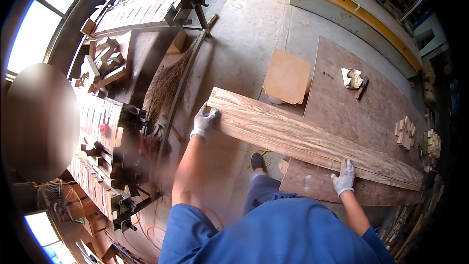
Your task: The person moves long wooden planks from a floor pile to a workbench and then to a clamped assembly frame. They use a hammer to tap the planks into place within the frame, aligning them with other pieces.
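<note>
A long wooden board (288,127) with bold dark grain lies across in front of me. Its right part rests over a brown plywood table (337,88), while the left end sticks out past the table above the floor. My left hand (202,121), in a whitish work glove, grips the board's left end at the corner, fingers closed round the edge. Farther right, my gloved right hand (344,178) lies against the near edge, its fingers stretched over the top face. The undersides of both grips are hidden.
On the table are a hammer (362,88) beside a torn pale packet (351,78), and a stack of small wood strips (405,132). A square brown sheet (287,77) stands left of it. Clamping racks (134,112) with wood blocks and a twig broom (166,83) line the left. A long machine (351,14) stands behind.
</note>
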